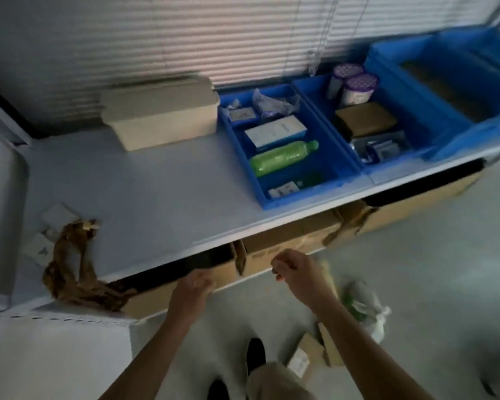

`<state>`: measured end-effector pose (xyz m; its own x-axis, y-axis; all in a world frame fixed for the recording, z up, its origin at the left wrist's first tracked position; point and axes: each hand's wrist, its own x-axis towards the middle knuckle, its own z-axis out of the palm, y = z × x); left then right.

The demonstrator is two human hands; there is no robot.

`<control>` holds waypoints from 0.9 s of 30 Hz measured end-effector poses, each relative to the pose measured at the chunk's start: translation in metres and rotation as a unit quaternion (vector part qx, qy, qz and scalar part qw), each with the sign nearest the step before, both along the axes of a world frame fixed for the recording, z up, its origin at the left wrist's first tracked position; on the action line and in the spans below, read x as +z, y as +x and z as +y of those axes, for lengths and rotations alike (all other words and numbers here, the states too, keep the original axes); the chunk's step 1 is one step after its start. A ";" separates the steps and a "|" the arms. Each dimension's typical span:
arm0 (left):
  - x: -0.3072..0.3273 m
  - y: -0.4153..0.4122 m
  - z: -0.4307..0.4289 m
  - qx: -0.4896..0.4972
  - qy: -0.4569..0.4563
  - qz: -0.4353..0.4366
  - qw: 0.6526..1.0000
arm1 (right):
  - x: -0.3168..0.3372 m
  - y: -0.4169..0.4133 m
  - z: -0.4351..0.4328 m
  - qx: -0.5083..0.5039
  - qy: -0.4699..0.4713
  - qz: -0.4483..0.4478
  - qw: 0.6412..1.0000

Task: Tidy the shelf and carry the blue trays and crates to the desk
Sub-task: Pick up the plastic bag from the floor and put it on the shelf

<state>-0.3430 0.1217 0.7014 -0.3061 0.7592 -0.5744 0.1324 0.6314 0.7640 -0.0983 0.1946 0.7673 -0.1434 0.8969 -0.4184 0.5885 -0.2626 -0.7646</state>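
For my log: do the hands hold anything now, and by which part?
Nothing visibly held. The left hand and right hand are loosely curled before the shelf edge, both blurred.

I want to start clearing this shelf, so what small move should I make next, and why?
Probably reach both hands to the nearest blue plastic tray, the one holding the green plastic bottle, and grip its sides. Your left hand and right hand look empty at the front edge of the grey shelf, and that tray sits closest to them.
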 end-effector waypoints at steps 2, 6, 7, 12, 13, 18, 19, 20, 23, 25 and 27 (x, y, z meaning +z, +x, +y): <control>-0.030 0.028 -0.028 -0.066 -0.054 -0.026 0.996 | -0.022 0.050 -0.046 -0.039 -0.045 -0.034 0.998; -0.060 0.090 -0.064 -0.198 -0.159 0.011 0.967 | -0.069 0.152 -0.121 -0.132 -0.130 -0.102 0.977; -0.074 0.103 -0.069 -0.225 -0.180 0.022 0.957 | -0.082 0.176 -0.136 -0.154 -0.157 -0.103 0.970; -0.134 0.192 -0.066 -0.302 -0.235 0.084 0.920 | -0.154 0.287 -0.178 -0.207 -0.285 -0.148 0.924; -0.147 0.217 -0.060 -0.309 -0.243 0.090 0.915 | -0.171 0.308 -0.180 -0.206 -0.300 -0.154 0.919; -0.235 0.358 -0.021 -0.315 -0.242 0.103 0.912 | -0.278 0.415 -0.145 -0.176 -0.337 -0.154 0.912; -0.264 0.385 -0.014 -0.306 -0.242 0.090 0.916 | -0.306 0.435 -0.130 -0.178 -0.331 -0.150 0.914; -0.295 0.410 -0.006 -0.298 -0.240 0.073 0.921 | -0.333 0.454 -0.113 -0.178 -0.323 -0.151 0.917; -0.387 0.478 0.020 -0.300 -0.235 0.052 0.923 | -0.426 0.504 -0.061 -0.157 -0.286 -0.173 0.929; -0.435 0.518 0.036 -0.310 -0.222 0.050 0.923 | -0.496 0.531 -0.027 -0.150 -0.250 -0.192 0.937; -0.494 0.546 0.046 -0.314 -0.221 0.042 0.923 | -0.567 0.552 0.002 -0.183 -0.221 -0.206 0.936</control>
